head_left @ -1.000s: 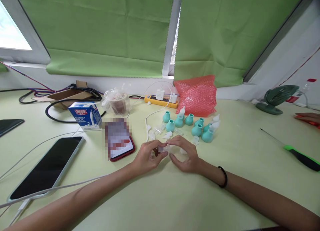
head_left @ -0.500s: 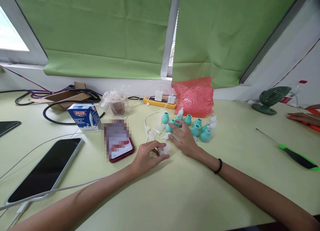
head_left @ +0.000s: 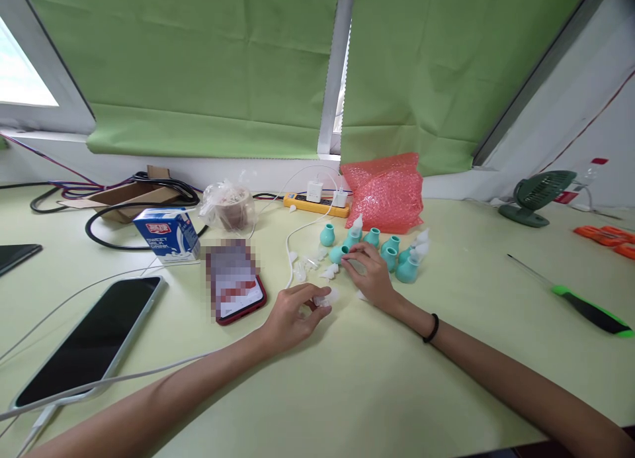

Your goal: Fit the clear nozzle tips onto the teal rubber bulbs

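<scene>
We have a little clear part (head_left: 323,300) in our left hand (head_left: 290,316), well in front of the pink bag (head_left: 381,196) and to its left. Our thumb and fingers pinch it. It looks light, hard and a bit slippery, so its sides seem best to hold.

Our right hand (head_left: 373,276) is closer to the pink bag, in front of it. Its fingers are nearly together and seem to pinch the lip of a blue-green bulb (head_left: 337,255), in front of the pink bag and a little left. We think the bulb is light and soft like rubber. The lip may bend, so its round belly looks like a better place to grab.
</scene>
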`<state>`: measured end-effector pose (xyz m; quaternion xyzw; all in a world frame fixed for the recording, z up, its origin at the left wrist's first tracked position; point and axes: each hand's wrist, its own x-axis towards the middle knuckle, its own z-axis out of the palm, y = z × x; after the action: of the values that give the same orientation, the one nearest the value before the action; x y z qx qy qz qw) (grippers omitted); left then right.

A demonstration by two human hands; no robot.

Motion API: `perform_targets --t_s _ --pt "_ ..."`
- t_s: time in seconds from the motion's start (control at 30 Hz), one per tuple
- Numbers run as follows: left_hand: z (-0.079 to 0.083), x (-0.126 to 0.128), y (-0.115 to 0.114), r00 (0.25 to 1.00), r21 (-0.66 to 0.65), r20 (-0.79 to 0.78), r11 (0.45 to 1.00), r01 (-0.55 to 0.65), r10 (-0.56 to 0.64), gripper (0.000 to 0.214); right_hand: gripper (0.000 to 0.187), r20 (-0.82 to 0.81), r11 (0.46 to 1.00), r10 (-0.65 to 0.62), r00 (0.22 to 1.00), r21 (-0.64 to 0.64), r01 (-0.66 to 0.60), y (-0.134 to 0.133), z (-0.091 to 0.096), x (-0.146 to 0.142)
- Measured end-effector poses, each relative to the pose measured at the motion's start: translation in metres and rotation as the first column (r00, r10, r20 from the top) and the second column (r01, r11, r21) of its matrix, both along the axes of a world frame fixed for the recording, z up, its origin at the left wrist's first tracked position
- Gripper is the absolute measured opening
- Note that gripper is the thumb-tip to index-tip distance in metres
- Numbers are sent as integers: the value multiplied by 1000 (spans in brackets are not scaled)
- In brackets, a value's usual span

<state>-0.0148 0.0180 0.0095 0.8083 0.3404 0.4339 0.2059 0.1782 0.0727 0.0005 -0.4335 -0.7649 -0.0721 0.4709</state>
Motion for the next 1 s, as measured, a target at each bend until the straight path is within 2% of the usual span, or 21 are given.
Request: perform_targets --t_s 0.17,0.27,0.4,0.5,0.6,0.7,0.8,0.9,1.0 --pt "0 1 1 999 -1 43 1000 -6 6 23 5 -88 1000 5 996 8 -4 0 2 0" --pt "1 2 2 999 -19 50 1000 0 1 26 19 -146 1000 12 989 -4 -13 -1 5 -1" --pt "4 1 1 999 -7 40 1000 -10 10 24 14 -152 998 46 987 53 -38 -4 13 -1" --pt "6 1 1 996 -6 71 999 -44 45 22 22 -257 997 43 966 78 -24 -13 20 -4" --pt "6 0 1 986 -28 115 993 -115 118 24 37 -298 994 104 949 11 -105 -29 21 -10" --pt "4 -1 2 976 -113 147 983 -146 162 22 51 -206 962 198 958 -147 -230 -46 15 -18" --pt "4 -1 3 979 -181 136 976 -123 149 20 65 -95 914 216 972 -331 -235 -56 9 -21" --pt "3 -2 4 981 -160 138 980 -116 139 19 58 -50 881 210 976 -424 -211 -60 6 -19" --pt "2 -2 2 987 -13 140 997 -74 75 17 47 -48 916 198 979 -346 -202 -64 6 -15"
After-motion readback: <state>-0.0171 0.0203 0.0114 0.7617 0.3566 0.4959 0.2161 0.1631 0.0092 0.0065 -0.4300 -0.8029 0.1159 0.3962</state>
